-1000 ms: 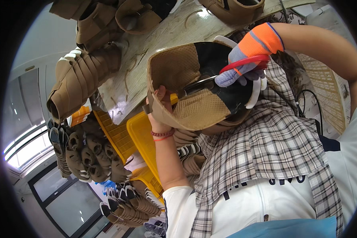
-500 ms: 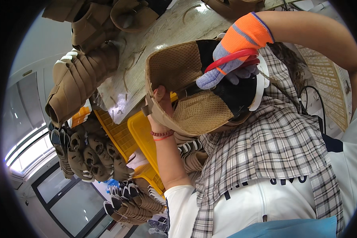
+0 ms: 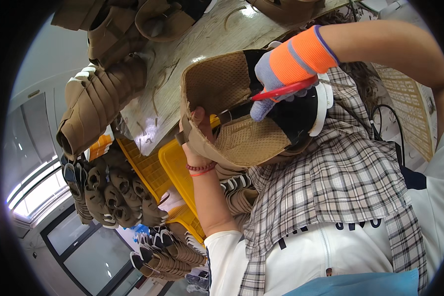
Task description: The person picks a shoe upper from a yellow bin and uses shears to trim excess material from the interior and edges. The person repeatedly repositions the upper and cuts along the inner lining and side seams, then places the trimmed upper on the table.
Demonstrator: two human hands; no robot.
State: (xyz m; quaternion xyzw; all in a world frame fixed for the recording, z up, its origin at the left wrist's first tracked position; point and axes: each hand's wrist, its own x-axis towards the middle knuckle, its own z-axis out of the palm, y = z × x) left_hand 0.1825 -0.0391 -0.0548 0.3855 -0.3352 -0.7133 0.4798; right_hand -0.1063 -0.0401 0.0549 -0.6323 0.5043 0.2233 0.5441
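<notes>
Scissors (image 3: 276,92) with red handles sit in a gloved right hand (image 3: 286,74), fingers clenched around the grips, blades pointing into the tan shoe upper (image 3: 241,123) held up close in front of the worker's chest. Bare left hand (image 3: 198,135), a beaded band at its wrist, pinches the upper's left edge, thumb on the inside and fingers wrapped behind.

Upper looks light and floppy, a soft mesh-lined shell with a black inner panel and a white rim on its right side; it folds where unsupported, so a grip on the stiffer bound edge, close to the blades, seems the surest hold, and the mesh could snag or fray if tugged.

Behind it lies a pale tabletop (image 3: 182,54) strewn with thin trimmings, more tan uppers (image 3: 98,103) piled along its edge. Yellow crates (image 3: 175,167) stand below, with rows of finished tan pieces (image 3: 113,192) stacked beside them. An orange and white packet (image 3: 99,146) pokes out between the pile and the crates. On the right, a tan rectangular printed sheet (image 3: 404,113) hangs behind the arm, its lines of text too small to make out. A checked shirt (image 3: 340,187) covers the worker's front.
</notes>
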